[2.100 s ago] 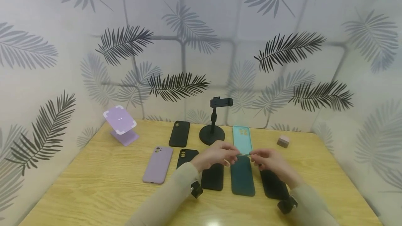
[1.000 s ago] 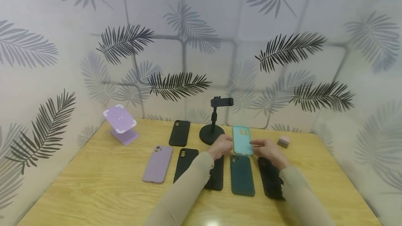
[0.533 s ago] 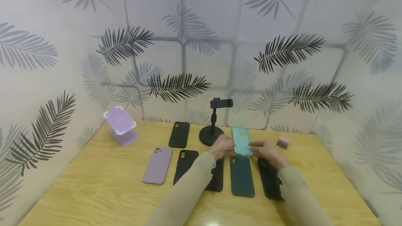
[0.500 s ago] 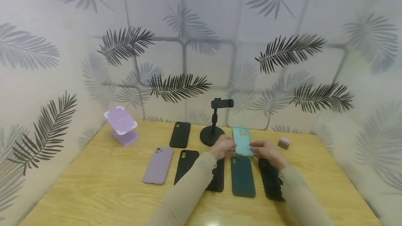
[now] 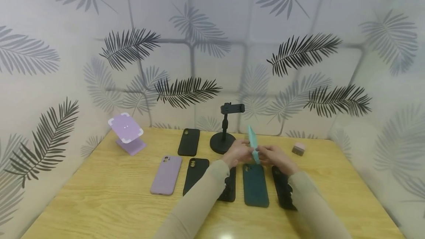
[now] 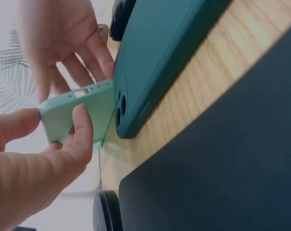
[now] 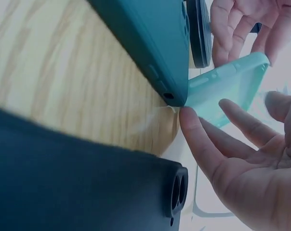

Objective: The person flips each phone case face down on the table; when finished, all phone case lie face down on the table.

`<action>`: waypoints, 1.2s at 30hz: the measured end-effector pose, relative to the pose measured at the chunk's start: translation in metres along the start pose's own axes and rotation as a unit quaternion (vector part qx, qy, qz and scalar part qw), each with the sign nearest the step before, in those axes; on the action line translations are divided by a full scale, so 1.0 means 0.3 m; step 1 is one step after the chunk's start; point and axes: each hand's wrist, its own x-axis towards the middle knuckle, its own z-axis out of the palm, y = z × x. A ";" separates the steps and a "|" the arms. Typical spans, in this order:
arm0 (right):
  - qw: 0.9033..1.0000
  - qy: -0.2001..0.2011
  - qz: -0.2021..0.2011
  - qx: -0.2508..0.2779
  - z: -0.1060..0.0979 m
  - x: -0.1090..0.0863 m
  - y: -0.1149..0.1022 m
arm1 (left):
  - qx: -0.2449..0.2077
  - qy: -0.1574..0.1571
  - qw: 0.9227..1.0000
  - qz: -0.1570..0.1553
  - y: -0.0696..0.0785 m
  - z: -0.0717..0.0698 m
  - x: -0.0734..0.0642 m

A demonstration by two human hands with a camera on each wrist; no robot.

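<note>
A turquoise phone case [image 5: 252,138] stands tilted up on its side edge between both hands. My left hand [image 5: 237,152] grips it by its near end, the thumb at a corner and fingers against the outer back, as the left wrist view shows. On the other side, my right hand [image 5: 276,158] has its fingers [image 7: 249,124] extended towards the case's hollow inner face; whether they touch it is hard to tell. Just in front lies a dark teal phone case [image 5: 255,186]. Black phone cases lie under the left forearm [image 5: 229,187] and beside the right one [image 5: 282,191].
A black phone stand [image 5: 223,142] with a round base is behind the left hand. Farther left are a purple folding stand [image 5: 127,128], a lilac phone case [image 5: 166,175] and two black phone cases [image 5: 189,142]. A small pinkish block [image 5: 299,149] sits at right.
The turquoise case lay flat, inner side up, behind the teal case; now it is raised on its side. The right hand has shifted left towards it, and the left hand has taken hold.
</note>
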 end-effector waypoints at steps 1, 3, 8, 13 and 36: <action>1.000 -0.006 -0.001 0.009 0.001 0.003 0.000 | 0.004 -0.003 1.000 0.003 -0.001 0.002 0.000; 1.000 -0.014 -0.002 0.023 0.005 0.009 -0.003 | 0.007 -0.010 1.000 0.007 -0.002 0.007 -0.001; 0.999 -0.017 0.003 0.036 0.013 0.022 -0.010 | 0.017 -0.025 1.000 0.009 0.001 0.008 -0.007; 0.998 -0.022 -0.006 0.054 0.007 0.024 0.000 | 0.058 -0.038 0.998 0.003 -0.001 -0.005 -0.011; 0.995 0.097 0.010 -0.015 -0.052 -0.001 0.028 | 0.099 -0.070 0.993 -0.005 -0.025 -0.050 -0.003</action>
